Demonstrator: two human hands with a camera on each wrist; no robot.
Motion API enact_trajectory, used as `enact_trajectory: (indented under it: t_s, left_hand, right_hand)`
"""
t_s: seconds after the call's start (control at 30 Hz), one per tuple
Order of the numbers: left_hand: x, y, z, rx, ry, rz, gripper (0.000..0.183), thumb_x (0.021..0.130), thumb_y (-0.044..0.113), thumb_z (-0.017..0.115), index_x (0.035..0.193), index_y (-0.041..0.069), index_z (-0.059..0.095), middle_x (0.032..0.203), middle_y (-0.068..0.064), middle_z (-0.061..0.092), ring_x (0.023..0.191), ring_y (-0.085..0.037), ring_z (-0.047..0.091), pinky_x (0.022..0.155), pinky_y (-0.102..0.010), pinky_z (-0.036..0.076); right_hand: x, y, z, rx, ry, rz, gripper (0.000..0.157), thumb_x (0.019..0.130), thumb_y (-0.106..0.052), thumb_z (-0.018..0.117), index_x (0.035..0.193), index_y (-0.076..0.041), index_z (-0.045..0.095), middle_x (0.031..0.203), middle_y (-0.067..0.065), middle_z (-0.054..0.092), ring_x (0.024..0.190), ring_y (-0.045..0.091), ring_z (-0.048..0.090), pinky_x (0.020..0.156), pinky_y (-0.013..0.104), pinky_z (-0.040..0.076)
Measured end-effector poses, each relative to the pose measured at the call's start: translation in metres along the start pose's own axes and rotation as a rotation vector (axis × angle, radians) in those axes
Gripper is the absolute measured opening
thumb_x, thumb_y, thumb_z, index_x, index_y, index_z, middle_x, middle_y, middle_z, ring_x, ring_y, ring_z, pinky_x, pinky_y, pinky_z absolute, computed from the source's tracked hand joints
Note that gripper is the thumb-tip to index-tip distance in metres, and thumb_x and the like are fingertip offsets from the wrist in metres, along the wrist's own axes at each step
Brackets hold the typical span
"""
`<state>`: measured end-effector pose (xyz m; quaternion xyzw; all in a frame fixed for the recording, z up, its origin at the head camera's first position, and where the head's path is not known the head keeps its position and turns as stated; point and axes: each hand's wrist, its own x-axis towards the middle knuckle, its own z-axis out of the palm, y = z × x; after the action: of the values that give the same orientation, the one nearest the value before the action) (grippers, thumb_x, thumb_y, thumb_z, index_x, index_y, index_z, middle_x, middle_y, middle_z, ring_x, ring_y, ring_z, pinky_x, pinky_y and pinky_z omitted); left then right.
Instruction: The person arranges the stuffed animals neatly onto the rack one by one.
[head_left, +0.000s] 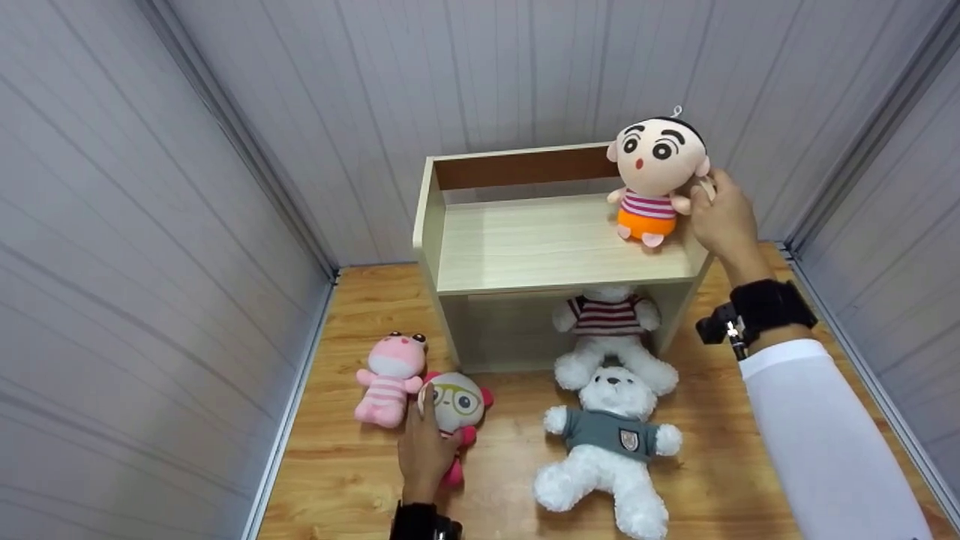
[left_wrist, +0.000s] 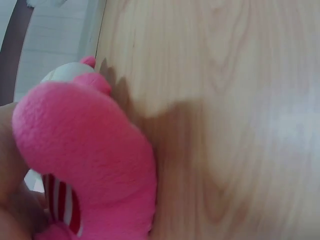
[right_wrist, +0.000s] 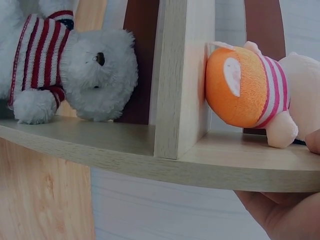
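My left hand [head_left: 427, 454] grips a plush toy with green glasses [head_left: 459, 401] and pink ears on the floor. Its bright pink limb and red-striped body [left_wrist: 90, 145] fill much of the left wrist view. At the small wooden shelf [head_left: 525, 240], my right hand [head_left: 724, 221] holds the right side panel near its top, fingers on the outer face. Just inside that panel a boy doll [head_left: 651, 161] in a striped shirt and orange shorts sits upright on the upper board; the right wrist view shows the doll's orange shorts [right_wrist: 232, 87] against that board.
A white plush bear in a striped sweater [head_left: 609, 315] sits in the lower compartment, legs sticking out. In front lies another white bear in a grey-green shirt [head_left: 611, 435]. Left of the shelf lies a pink plush frog [head_left: 390, 379]. Panelled walls [head_left: 187, 225] enclose the wooden floor.
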<state>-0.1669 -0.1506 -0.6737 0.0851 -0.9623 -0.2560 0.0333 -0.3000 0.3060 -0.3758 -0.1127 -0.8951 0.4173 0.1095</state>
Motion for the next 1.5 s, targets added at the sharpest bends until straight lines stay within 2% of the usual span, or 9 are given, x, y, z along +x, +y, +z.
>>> enact_trajectory:
  t_s: [0.2,0.4,0.53,0.73,0.97,1.1,1.5]
  left_hand:
    - [0.001,0.004,0.002,-0.045,-0.038,-0.088,0.100,0.077,0.029,0.087,0.160,0.026,0.030,0.159,-0.021,0.042,0.132,-0.037,0.053,0.095,-0.061,0.049]
    - [0.004,0.007,0.004,-0.045,-0.080,-0.132,0.100,0.081,0.026,0.083,0.162,0.028,0.025,0.165,-0.020,0.032,0.138,-0.038,0.048,0.099,-0.063,0.046]
    - [-0.001,0.007,0.004,-0.021,-0.092,-0.134,0.097,0.086,0.024,0.079,0.163,0.028,0.020,0.164,-0.022,0.033,0.141,-0.038,0.044,0.100,-0.066,0.043]
    - [-0.005,0.009,0.004,0.001,-0.052,-0.095,0.095,0.087,0.026,0.077,0.163,0.026,0.020,0.158,-0.022,0.042,0.140,-0.039,0.045,0.097,-0.067,0.044]
    - [-0.006,0.009,0.004,-0.005,-0.079,-0.137,0.094,0.090,0.026,0.074,0.164,0.029,0.016,0.163,-0.019,0.035,0.144,-0.035,0.041,0.100,-0.065,0.042]
    - [-0.009,0.008,0.004,-0.017,-0.082,-0.156,0.094,0.091,0.025,0.073,0.164,0.031,0.014,0.163,-0.019,0.036,0.144,-0.035,0.041,0.103,-0.065,0.039]
    - [-0.021,0.004,0.007,-0.051,0.034,-0.115,0.093,0.088,0.025,0.074,0.163,0.033,0.019,0.162,-0.017,0.038,0.144,-0.035,0.042,0.101,-0.061,0.042]
  right_hand:
    - [0.001,-0.002,-0.001,-0.001,-0.010,-0.005,0.057,0.108,-0.031,0.035,0.161,-0.010,0.028,0.158,0.027,0.041,0.142,0.048,0.041,0.118,0.061,0.030]
    - [0.000,0.000,-0.001,0.009,0.003,-0.014,0.057,0.108,-0.029,0.036,0.161,-0.010,0.027,0.160,0.026,0.038,0.146,0.047,0.037,0.121,0.059,0.027]
    - [0.000,0.000,0.000,0.004,0.002,-0.015,0.057,0.108,-0.030,0.036,0.161,-0.010,0.028,0.159,0.026,0.040,0.146,0.047,0.038,0.121,0.059,0.027]
    - [-0.001,-0.002,-0.002,-0.010,0.014,-0.023,0.058,0.107,-0.030,0.036,0.161,-0.010,0.029,0.157,0.027,0.042,0.144,0.047,0.040,0.120,0.059,0.029]
    - [-0.004,-0.003,-0.005,-0.018,0.026,-0.021,0.057,0.107,-0.030,0.036,0.160,-0.008,0.031,0.155,0.029,0.044,0.142,0.048,0.043,0.119,0.059,0.031]
    - [-0.005,-0.003,-0.006,-0.015,0.022,-0.022,0.057,0.107,-0.030,0.037,0.159,-0.008,0.031,0.155,0.030,0.044,0.142,0.048,0.043,0.119,0.059,0.030]
    - [-0.008,-0.002,-0.010,-0.017,0.013,-0.007,0.057,0.107,-0.031,0.036,0.160,-0.010,0.030,0.156,0.029,0.042,0.144,0.048,0.040,0.120,0.059,0.029]
